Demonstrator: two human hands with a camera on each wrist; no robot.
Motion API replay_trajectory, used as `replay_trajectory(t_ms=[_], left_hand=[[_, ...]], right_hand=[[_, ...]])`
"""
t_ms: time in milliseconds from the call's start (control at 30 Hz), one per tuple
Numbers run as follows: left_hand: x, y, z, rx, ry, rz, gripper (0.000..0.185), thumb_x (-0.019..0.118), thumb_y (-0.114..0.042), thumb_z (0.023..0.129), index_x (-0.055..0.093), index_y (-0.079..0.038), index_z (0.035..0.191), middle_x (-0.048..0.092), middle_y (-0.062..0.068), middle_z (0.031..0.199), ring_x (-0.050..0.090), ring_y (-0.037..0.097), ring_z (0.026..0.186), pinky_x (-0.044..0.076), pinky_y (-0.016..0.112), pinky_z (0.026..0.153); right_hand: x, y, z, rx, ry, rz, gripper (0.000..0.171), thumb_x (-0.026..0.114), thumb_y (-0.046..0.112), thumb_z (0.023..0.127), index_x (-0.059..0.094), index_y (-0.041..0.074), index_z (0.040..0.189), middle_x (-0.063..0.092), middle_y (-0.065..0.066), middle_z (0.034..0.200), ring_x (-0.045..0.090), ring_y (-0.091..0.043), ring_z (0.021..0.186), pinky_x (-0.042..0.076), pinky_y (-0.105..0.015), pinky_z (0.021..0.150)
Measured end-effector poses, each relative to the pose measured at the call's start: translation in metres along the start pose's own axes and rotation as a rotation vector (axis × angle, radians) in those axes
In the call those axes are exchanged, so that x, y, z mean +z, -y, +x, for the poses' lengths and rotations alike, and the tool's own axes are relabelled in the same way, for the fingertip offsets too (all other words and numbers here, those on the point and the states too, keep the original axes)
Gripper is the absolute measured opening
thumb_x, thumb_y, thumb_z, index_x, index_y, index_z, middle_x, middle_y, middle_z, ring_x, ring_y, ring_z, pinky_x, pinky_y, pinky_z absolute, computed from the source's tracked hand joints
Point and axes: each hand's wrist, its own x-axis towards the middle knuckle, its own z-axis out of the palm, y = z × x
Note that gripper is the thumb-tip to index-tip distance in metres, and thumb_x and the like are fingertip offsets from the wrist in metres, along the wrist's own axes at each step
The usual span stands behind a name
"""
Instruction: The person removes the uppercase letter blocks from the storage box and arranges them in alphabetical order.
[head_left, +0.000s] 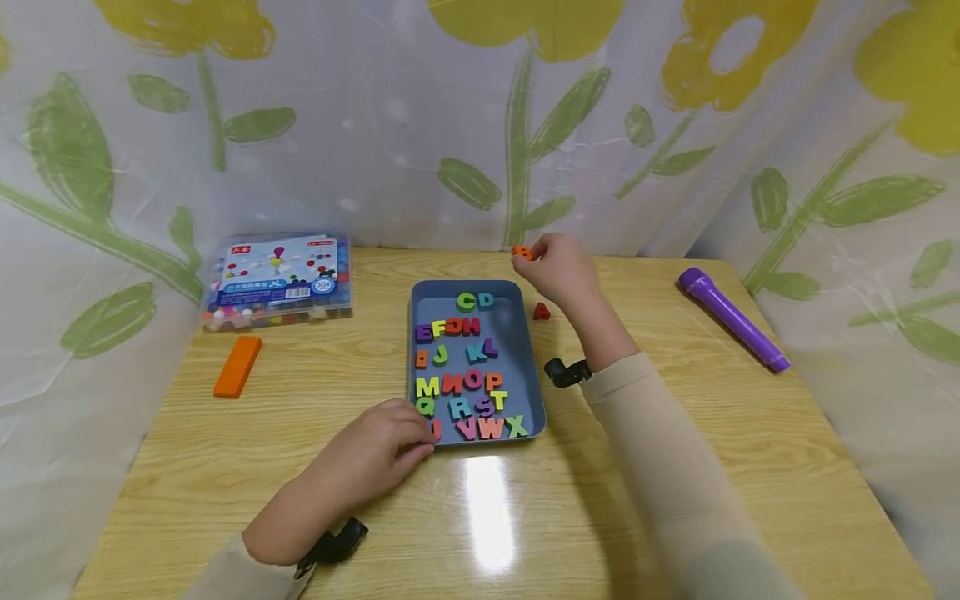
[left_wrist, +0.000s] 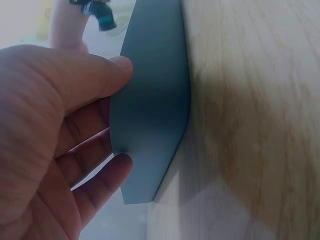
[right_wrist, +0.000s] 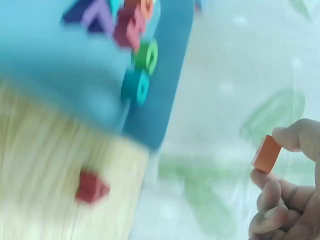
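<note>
Beyond the far right corner of the tray (head_left: 527, 367), my right hand (head_left: 558, 268) pinches a small orange letter piece (head_left: 522, 252) between thumb and fingertips, lifted clear of the table (head_left: 675, 467); the right wrist view shows the orange block (right_wrist: 266, 154) held narrowly at its ends, I judge so its face stays readable. Just below that hand a red letter A (head_left: 542, 312) lies loose on the wood, outside the tray. My left hand (head_left: 382, 454) rests at the near left corner, fingers (left_wrist: 102, 75) curled on the rim, likely steadying it. Inside, coloured letters (head_left: 468, 379) sit in alphabet rows, with the top-left space bare beside C and D.
</note>
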Motion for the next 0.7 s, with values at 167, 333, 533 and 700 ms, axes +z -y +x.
replay_trajectory(t_ms=[167, 333, 533, 700], left_hand=[[-0.002, -0.002, 0.000, 0.003, -0.010, -0.010, 0.005, 0.083, -0.013, 0.098, 0.086, -0.016, 0.102, 0.079, -0.007, 0.104, 0.071, 0.015, 0.105, 0.063, 0.039, 0.095], [-0.003, -0.003, 0.000, -0.004, -0.002, -0.019, 0.005, 0.082, -0.014, 0.099, 0.085, -0.017, 0.102, 0.079, -0.008, 0.104, 0.071, 0.015, 0.105, 0.063, 0.039, 0.095], [-0.003, -0.002, 0.000, -0.002, 0.000, -0.009, 0.005, 0.083, -0.013, 0.098, 0.085, -0.016, 0.102, 0.079, -0.007, 0.104, 0.071, 0.015, 0.104, 0.063, 0.039, 0.095], [-0.002, -0.003, 0.000, -0.006, 0.002, -0.005, 0.005, 0.083, -0.013, 0.098, 0.085, -0.017, 0.101, 0.079, -0.008, 0.104, 0.071, 0.015, 0.104, 0.063, 0.040, 0.096]], right_hand=[[-0.018, -0.034, -0.001, 0.039, -0.023, 0.018, 0.036, 0.069, 0.040, 0.104, 0.070, 0.005, 0.108, 0.068, -0.013, 0.100, 0.056, -0.025, 0.073, 0.047, -0.037, 0.061], [-0.011, -0.065, -0.003, 0.067, -0.022, -0.015, 0.035, 0.070, 0.041, 0.104, 0.069, 0.006, 0.104, 0.065, -0.010, 0.093, 0.054, -0.024, 0.072, 0.045, -0.038, 0.063], [0.009, -0.093, -0.004, 0.110, 0.040, -0.059, 0.036, 0.071, 0.039, 0.103, 0.060, 0.009, 0.088, 0.047, -0.001, 0.070, 0.046, -0.021, 0.065, 0.039, -0.036, 0.062], [0.020, -0.104, -0.004, 0.144, 0.080, -0.079, 0.039, 0.075, 0.040, 0.101, 0.059, 0.008, 0.086, 0.050, -0.003, 0.073, 0.049, -0.024, 0.071, 0.039, -0.037, 0.065]])
